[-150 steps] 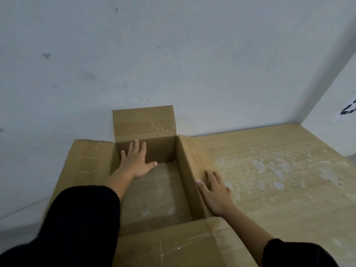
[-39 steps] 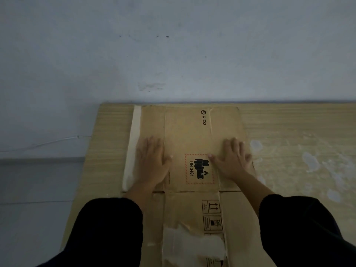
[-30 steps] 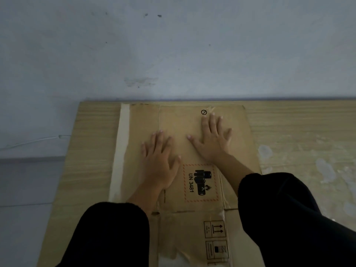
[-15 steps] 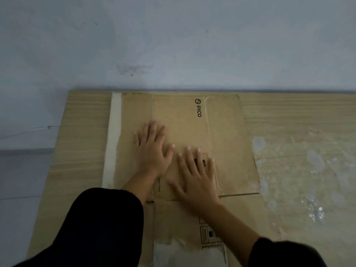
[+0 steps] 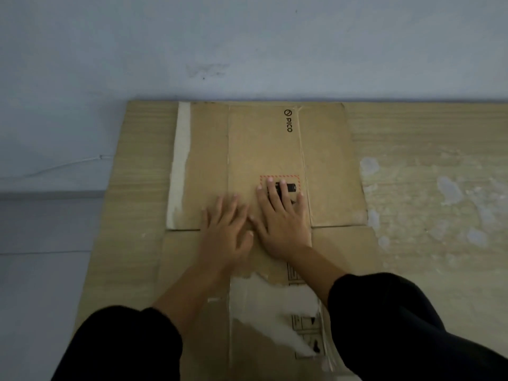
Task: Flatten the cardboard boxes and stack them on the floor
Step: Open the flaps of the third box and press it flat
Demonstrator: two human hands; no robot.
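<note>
Right under both palms: the flat cardboard box [image 5: 264,160], lying on a wood-look board [image 5: 132,188] on the floor. Left hand [image 5: 226,232] and right hand [image 5: 283,222] side by side, thumbs almost touching, both spread wide and pressed flat, holding nothing. Just past the right fingertips [image 5: 270,179]: a red-edged sticker [image 5: 291,185], half hidden by them. Beside the left fingers [image 5: 220,200], out to the left: a pale strip of tape [image 5: 180,160] along the box edge. Further on from the fingers: the long way of the box, running straight ahead to the wall [image 5: 247,45], with a printed logo [image 5: 288,121] near the far end. Both hands about equally close to the middle fold. Probably best to slide forward along that long way, pressing down so the far flaps stay flat. Closer than the wrists: torn white tape [image 5: 264,303], maybe lumpy.
</note>
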